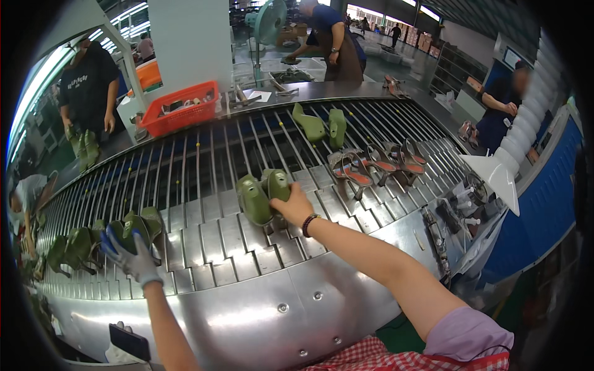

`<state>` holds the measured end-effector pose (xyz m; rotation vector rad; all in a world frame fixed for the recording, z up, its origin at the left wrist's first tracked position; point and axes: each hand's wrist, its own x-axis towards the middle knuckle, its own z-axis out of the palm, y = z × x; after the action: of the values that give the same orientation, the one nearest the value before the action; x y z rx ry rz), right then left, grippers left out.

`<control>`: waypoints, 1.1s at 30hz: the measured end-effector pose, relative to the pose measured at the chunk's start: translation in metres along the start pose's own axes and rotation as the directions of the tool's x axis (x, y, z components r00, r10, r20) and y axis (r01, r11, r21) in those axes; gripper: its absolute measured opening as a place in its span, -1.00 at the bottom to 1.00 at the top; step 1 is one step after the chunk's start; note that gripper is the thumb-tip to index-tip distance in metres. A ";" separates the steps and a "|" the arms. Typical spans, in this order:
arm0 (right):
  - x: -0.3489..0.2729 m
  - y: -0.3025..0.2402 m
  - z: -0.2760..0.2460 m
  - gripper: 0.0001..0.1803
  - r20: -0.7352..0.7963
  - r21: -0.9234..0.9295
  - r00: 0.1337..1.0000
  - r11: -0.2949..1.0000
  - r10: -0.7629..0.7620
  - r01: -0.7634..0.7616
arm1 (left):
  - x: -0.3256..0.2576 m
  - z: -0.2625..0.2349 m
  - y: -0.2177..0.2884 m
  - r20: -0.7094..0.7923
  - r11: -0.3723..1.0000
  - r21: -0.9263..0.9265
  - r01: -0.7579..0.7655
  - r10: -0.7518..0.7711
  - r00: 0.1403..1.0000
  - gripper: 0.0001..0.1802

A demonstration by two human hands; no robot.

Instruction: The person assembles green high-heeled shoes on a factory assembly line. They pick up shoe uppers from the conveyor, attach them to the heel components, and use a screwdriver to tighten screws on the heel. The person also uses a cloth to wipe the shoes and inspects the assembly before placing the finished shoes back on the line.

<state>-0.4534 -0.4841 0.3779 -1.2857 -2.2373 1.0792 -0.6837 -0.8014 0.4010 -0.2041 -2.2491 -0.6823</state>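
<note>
My bare right hand (293,204) is closed on a green shoe last (276,184) on the metal conveyor (216,238). Close against its left side stands another green last (254,199), with what looks like a shoe upper around its lower part. Off to the left, my left hand (131,252), in a grey glove with blue fingertips, has its fingers spread in front of a group of green lasts (79,242). One green last (135,226) shows just behind those fingers. Whether they touch it I cannot tell.
Heeled sandals (356,168) and two bare green lasts (336,128) sit farther along the conveyor. A red basket (179,109) stands on the far ledge. At the right are a white duct hood (496,176) and tools (436,238). Several people work nearby.
</note>
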 end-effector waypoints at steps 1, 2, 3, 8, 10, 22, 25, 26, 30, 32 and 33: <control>-0.006 -0.011 0.015 -0.09 0.035 0.015 0.999 1.000 -0.018 0.018 | -0.016 -0.001 0.012 0.096 0.940 -0.333 -0.070 0.108 0.990 -0.24; -0.011 -0.022 0.031 -0.09 0.072 0.027 0.997 0.999 -0.039 0.037 | -0.035 0.003 0.025 0.150 0.770 -0.631 -0.091 0.237 0.960 -0.27; -0.018 -0.029 0.043 -0.10 0.072 0.012 0.995 0.997 -0.074 0.073 | -0.056 -0.002 0.054 0.334 0.684 -0.726 0.074 0.257 0.907 -0.26; -0.052 -0.066 0.078 -0.12 0.188 0.015 0.972 0.990 -0.140 0.139 | -0.098 0.015 0.103 0.527 0.559 -0.766 0.318 0.262 0.808 -0.17; -0.059 -0.070 0.083 -0.11 0.210 0.031 0.960 0.983 -0.185 0.183 | -0.089 0.019 0.096 0.550 0.588 -0.729 0.350 0.200 0.811 -0.12; -0.073 -0.032 0.045 -0.39 0.344 0.760 0.937 0.567 0.063 -0.317 | -0.036 0.021 0.042 0.531 0.824 -0.567 0.014 0.352 0.770 0.00; -0.098 -0.041 0.001 -0.41 0.352 0.800 0.927 0.471 0.133 -0.371 | -0.050 -0.027 0.067 0.315 0.807 -0.588 -0.054 0.289 0.904 -0.07; -0.114 -0.053 -0.010 -0.43 0.324 0.780 0.939 0.529 0.113 -0.333 | -0.055 -0.045 0.067 0.442 0.663 -0.718 0.212 0.200 0.874 -0.08; -0.163 -0.042 -0.048 -0.39 0.187 0.769 0.974 0.637 -0.131 -0.062 | -0.097 -0.108 0.093 0.815 -0.078 -0.520 0.851 0.254 0.521 -0.21; -0.204 -0.058 -0.055 -0.29 0.161 0.675 0.947 0.732 -0.276 0.099 | -0.119 -0.140 0.108 0.795 -0.251 -0.427 0.869 0.354 0.493 -0.36; -0.224 -0.068 -0.059 -0.25 0.154 0.624 0.922 0.758 -0.355 0.188 | -0.120 -0.156 0.120 0.811 -0.371 -0.318 0.873 0.370 0.453 -0.40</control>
<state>-0.3379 -0.6669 0.4842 -0.5452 -1.9047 1.7302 -0.4607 -0.7755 0.4526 -0.5901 -1.3212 -3.6016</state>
